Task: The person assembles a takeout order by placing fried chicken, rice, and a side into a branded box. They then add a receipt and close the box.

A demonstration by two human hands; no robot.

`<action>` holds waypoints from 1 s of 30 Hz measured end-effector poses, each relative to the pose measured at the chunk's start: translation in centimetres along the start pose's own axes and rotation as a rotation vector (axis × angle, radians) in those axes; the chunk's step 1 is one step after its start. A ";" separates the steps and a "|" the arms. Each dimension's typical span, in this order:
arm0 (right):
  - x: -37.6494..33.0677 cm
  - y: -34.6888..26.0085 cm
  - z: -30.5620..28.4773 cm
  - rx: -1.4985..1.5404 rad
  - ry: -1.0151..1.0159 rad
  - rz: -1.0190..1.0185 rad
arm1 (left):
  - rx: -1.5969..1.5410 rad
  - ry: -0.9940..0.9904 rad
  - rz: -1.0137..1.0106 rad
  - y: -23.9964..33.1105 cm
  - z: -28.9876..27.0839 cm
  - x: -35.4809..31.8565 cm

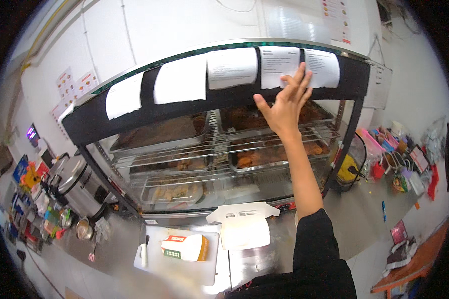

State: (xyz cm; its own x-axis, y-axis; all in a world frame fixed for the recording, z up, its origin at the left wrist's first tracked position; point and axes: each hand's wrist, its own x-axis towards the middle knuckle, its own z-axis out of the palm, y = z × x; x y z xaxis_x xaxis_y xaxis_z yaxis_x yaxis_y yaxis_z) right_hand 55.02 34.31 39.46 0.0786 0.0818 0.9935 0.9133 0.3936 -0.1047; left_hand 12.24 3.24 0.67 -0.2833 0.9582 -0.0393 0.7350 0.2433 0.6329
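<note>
My right hand is raised to the black top panel of a glass-fronted food warmer, its fingers spread and open. The fingertips lie over the edges of two printed paper slips, the fourth slip and the rightmost slip; whether they press on them I cannot tell. More slips hang in a row to the left, among them a middle slip. A blurred pale shape at the lower edge may be my left hand, but its fingers cannot be made out.
Trays of browned food fill the warmer's racks. Below stand an opened white carton and a cutting board bearing a closed printed box and a knife. A steel urn is at left; bags and a blue pen are at right.
</note>
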 end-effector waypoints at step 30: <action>1.6 -2.5 0.6 -0.046 -0.066 0.233 | 0.283 1.038 1.190 44.9 -18.6 15.2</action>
State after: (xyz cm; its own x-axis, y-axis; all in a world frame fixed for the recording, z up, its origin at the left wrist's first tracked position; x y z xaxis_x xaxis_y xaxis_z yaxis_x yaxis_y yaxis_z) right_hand 52.58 33.99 41.28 0.2643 0.2259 0.9376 0.8910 0.3148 -0.3270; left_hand 29.45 25.88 42.87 0.3165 0.1308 0.9395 0.8843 -0.3990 -0.2423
